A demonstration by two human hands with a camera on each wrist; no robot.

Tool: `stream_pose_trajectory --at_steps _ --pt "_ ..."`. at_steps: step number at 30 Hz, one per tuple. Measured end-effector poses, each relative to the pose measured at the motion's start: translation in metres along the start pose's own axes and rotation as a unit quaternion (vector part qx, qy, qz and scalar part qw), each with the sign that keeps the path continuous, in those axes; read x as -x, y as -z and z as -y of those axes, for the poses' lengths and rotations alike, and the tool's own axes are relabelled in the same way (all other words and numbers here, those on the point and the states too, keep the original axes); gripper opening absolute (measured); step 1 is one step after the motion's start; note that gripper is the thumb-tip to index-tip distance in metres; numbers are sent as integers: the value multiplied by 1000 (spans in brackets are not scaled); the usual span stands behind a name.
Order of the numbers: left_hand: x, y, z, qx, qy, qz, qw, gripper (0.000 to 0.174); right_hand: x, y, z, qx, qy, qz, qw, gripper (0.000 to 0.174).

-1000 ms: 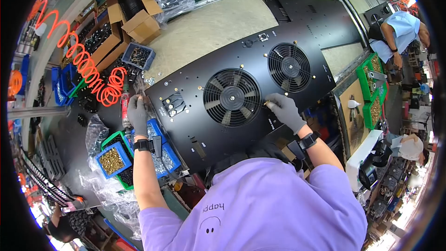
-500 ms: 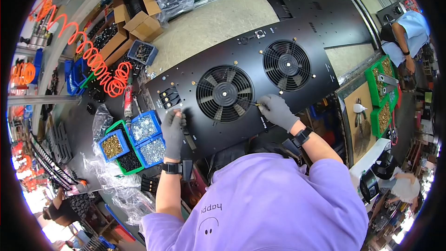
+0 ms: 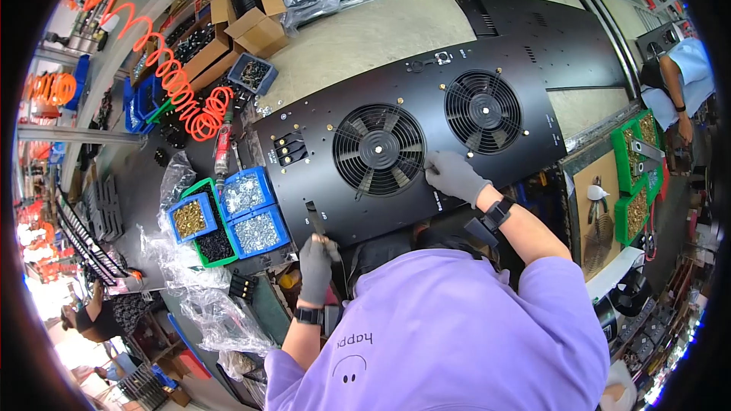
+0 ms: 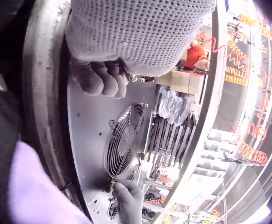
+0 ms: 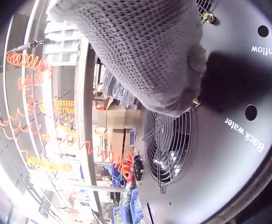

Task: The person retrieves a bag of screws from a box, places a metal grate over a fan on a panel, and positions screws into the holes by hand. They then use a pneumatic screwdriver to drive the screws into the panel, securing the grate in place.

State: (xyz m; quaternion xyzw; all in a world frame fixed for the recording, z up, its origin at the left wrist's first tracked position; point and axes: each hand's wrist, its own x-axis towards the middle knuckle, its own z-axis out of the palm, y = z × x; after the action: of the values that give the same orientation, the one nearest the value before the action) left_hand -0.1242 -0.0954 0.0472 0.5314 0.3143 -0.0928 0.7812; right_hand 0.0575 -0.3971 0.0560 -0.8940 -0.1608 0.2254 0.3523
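Note:
A long black metal panel (image 3: 308, 183) lies across the bench with two round fan guards set in it, a larger left one (image 3: 379, 149) and a right one (image 3: 485, 110). My gloved right hand (image 3: 454, 175) is at the larger guard's lower right edge. Its fingertips pinch a small brass screw (image 5: 196, 101), mostly hidden by the glove. Close to the panel's front edge, by a rectangular slot, is my gloved left hand (image 3: 314, 270). Its fingers (image 4: 91, 84) are bent inward in the left wrist view; I cannot tell whether they hold anything.
Left of the panel sit blue bins (image 3: 255, 230) of silvery hardware and a small bin of brass pieces (image 3: 190, 218). A red power driver (image 3: 222, 154) lies behind them under a coiled orange hose (image 3: 171, 76). Green bins (image 3: 632, 213) stand at right. Plastic wrap (image 3: 202, 289) covers the left front.
My left hand has moved from beside the red driver, over the panel's left end, to its front edge. The right hand has stayed by the larger fan guard. The head view has shifted slightly.

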Motion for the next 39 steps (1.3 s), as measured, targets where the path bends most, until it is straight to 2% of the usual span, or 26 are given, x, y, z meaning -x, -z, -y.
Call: stream_pose_trajectory --at_steps 2,4,6,8,12,18,20,23,27,29,30,32,33,35,39 --pt "21 14 18 46 11 5 999 15 1 -1 1 30 28 -12 999 10" --pt "37 20 30 115 87 -12 990 13 0 -4 -1 50 45 -15 998 10" --pt "37 22 33 130 76 -33 988 10 -1 -4 0 72 65 -18 995 10" --pt "24 30 42 200 18 -54 978 8 -2 -1 1 74 69 -7 995 9" --pt "8 28 51 341 24 -57 938 8 -6 0 -1 95 77 17 992 9" --pt "5 33 52 316 45 -69 945 10 -8 6 7 125 98 37 987 9" --pt "6 32 48 314 46 -70 946 10 -5 6 10 196 110 56 973 9" --pt "5 33 49 308 47 -71 948 10 -7 6 1 140 109 57 982 9" --pt "2 35 53 299 43 -72 950 9 -7 6 3 166 117 69 977 10" --pt "1 37 54 305 47 -75 948 9 -5 1 6 209 164 38 963 10" --pt "1 38 55 312 52 -79 945 10 -7 1 2 210 164 38 963 10" --pt "2 39 55 308 46 -72 948 8 -13 5 -5 130 118 87 981 10" --pt "2 38 55 305 41 -66 949 8 -12 5 -4 131 118 87 981 10" --pt "4 34 52 287 37 -71 955 8 -8 7 0 82 61 75 992 10" --pt "7 32 53 230 25 -91 969 12 -1 1 -1 90 79 48 992 11"
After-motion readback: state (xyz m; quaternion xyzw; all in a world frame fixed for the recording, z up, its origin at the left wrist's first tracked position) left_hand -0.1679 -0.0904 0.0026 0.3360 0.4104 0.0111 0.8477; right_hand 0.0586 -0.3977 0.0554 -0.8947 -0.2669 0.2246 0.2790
